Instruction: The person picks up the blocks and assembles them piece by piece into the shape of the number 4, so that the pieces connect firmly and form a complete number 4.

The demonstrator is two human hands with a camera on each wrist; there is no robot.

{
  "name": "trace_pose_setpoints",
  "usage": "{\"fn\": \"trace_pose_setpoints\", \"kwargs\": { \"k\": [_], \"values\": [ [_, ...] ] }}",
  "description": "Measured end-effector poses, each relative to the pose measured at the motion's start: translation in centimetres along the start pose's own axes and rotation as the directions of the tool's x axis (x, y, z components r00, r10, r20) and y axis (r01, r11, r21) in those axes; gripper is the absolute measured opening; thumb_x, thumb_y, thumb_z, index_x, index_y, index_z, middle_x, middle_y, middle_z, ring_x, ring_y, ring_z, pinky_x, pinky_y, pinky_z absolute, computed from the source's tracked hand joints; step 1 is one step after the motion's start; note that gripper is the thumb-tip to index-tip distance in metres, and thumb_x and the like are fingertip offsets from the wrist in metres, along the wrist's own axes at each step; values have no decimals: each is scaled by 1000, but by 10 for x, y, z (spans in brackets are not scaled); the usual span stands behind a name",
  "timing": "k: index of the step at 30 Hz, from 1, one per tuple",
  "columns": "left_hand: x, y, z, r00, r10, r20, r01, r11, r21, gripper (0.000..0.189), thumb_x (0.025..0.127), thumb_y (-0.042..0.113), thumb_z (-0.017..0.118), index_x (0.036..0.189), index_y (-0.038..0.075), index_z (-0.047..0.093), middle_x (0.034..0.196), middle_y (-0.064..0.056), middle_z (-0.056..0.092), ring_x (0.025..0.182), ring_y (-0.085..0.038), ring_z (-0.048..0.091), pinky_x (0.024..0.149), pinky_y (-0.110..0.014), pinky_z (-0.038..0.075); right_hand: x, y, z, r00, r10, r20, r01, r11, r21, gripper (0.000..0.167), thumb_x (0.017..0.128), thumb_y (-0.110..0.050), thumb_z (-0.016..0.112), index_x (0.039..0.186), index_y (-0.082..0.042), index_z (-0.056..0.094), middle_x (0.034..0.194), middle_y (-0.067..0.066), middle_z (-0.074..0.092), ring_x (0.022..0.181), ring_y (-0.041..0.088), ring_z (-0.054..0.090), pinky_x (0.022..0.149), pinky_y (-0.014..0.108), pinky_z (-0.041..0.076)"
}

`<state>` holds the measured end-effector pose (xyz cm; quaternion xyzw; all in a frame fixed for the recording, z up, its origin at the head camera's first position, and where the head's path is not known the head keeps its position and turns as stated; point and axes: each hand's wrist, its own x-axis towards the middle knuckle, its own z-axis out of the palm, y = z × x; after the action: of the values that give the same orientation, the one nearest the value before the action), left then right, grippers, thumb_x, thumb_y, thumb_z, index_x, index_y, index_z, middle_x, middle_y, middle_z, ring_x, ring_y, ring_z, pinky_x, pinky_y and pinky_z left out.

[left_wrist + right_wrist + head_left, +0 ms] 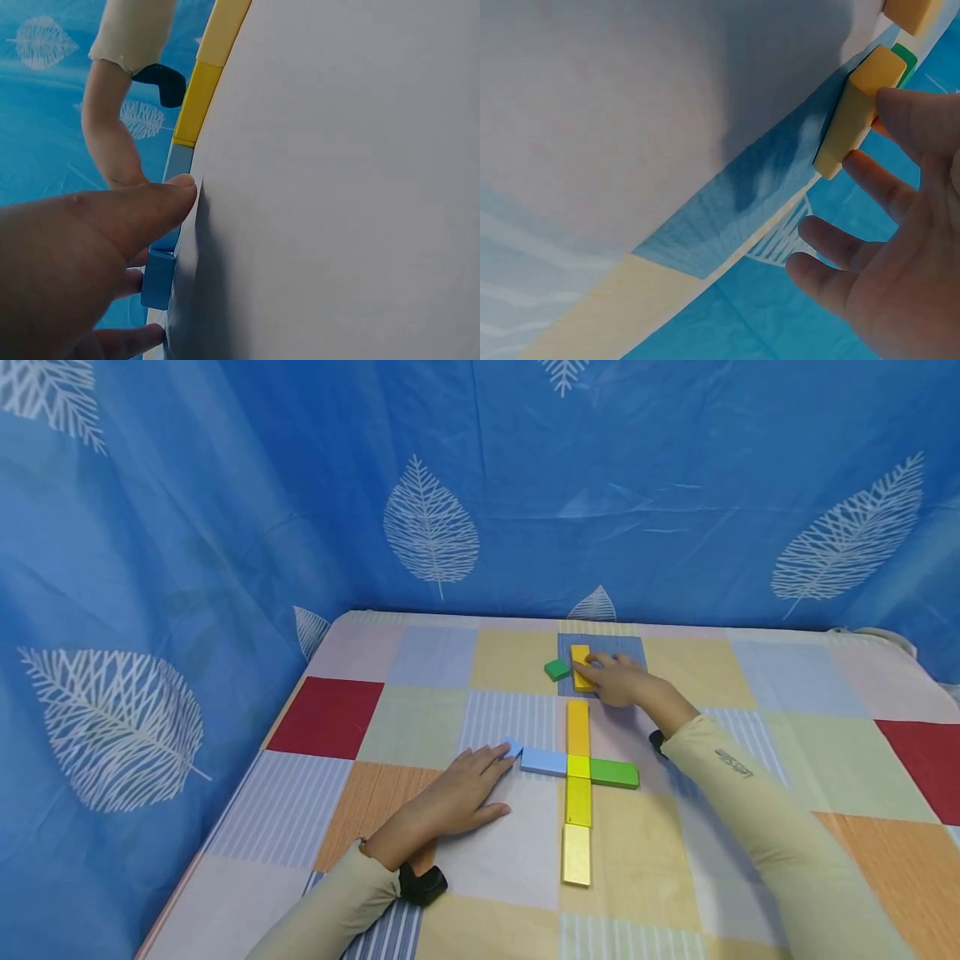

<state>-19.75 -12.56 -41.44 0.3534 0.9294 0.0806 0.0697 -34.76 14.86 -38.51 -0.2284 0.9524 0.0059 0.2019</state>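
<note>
My right hand (pixel 618 680) pinches an orange-yellow block (pixel 855 112) near the far table edge, thumb and forefinger on it. Beside that block lies a small green block (pixel 557 670). The left hand (pixel 468 785) lies low over the cloth with fingers extended, its fingertips touching a small blue block (pixel 513 747). That block meets the end of a longer light blue block (pixel 543 762). A cross of blocks includes an orange block (pixel 578 727), a small yellow square (pixel 578 767), a yellow block (pixel 578 802), a pale yellow block (pixel 577 856) and a green block (pixel 615 773).
A patchwork cloth (pixel 420 710) covers the table. Blue curtains (pixel 525 527) with white leaf prints hang behind it and along the left. Black wrist bands (pixel 422 885) sit at both sleeve ends.
</note>
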Motion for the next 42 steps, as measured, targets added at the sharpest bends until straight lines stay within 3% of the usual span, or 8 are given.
{"fn": "trace_pose_setpoints", "kwargs": {
  "k": [15, 22, 29, 35, 42],
  "values": [
    [-1, -1, 0, 1000, 7, -3, -7, 1000, -1, 63, 91, 42, 50, 141, 8, 33, 147, -10, 31, 133, -29, 33, 107, -47, 28, 9, -22, -7, 998, 35, 48, -37, 999, 33, 49, 98, -18, 35, 146, -18, 23, 143, 15, 25, 119, 42, 30, 97, 57, 31],
    [-1, 0, -1, 1000, 5, -3, -5, 1000, -6, 62, 91, 42, 50, 141, 8, 34, 147, -10, 31, 133, -28, 33, 107, -47, 28, 12, -32, -9, 997, 43, 58, -43, 999, 2, 50, 97, -18, 38, 146, -15, 24, 139, 17, 28, 109, 36, 33, 89, 48, 35],
    [-2, 0, -1, 1000, 9, -8, -9, 1000, 1, 63, 91, 42, 51, 141, 7, 33, 147, -10, 31, 133, -28, 33, 107, -46, 29, 11, -42, -8, 998, 49, 44, -47, 998, -31, 54, 95, -18, 44, 145, -10, 24, 136, 22, 30, 104, 35, 34, 88, 50, 35],
    [-1, 0, -1, 1000, 11, -7, -10, 1000, 10, 63, 91, 42, 50, 141, 7, 33, 147, -10, 31, 133, -28, 33, 107, -47, 29, 11, -56, -7, 999, 23, 43, -19, 996, -89, 53, 95, -25, 46, 144, -14, 29, 137, 21, 31, 118, 39, 34, 100, 59, 24],
    [-1, 0, -2, 1000, 6, 1, -6, 1000, 0, 63, 91, 42, 51, 141, 7, 33, 148, -10, 30, 133, -29, 33, 107, -47, 29, 10, -73, -5, 1000, 21, 18, -20, 997, -68, 54, 94, -26, 47, 143, -9, 31, 140, 22, 31, 127, 41, 28, 105, 61, 13]
  ]
}}
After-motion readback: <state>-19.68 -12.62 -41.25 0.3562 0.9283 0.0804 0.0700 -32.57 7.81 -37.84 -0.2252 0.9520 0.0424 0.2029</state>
